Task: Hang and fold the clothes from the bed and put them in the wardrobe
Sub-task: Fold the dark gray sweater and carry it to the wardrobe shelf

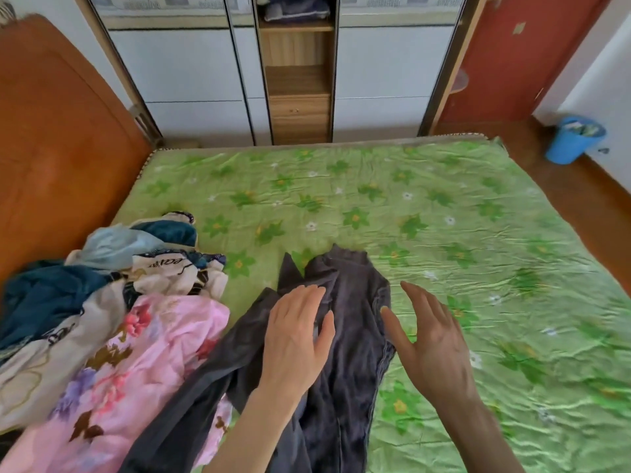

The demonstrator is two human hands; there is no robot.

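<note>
Soft dark trousers lie crumpled low in the frame; left hand flat on them, right hand beside, fingers straight and apart.

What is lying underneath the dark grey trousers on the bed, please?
Around the dark grey trousers only the green floral sheet shows, and their left leg overlaps the pink floral garment. The left hand rests flat on top. Anything beneath the cloth is hidden.

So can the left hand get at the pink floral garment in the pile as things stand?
Probably yes: the left hand lies flat and open on the dark grey trousers, holding nothing, and the pink floral garment lies uncovered right beside it.
</note>
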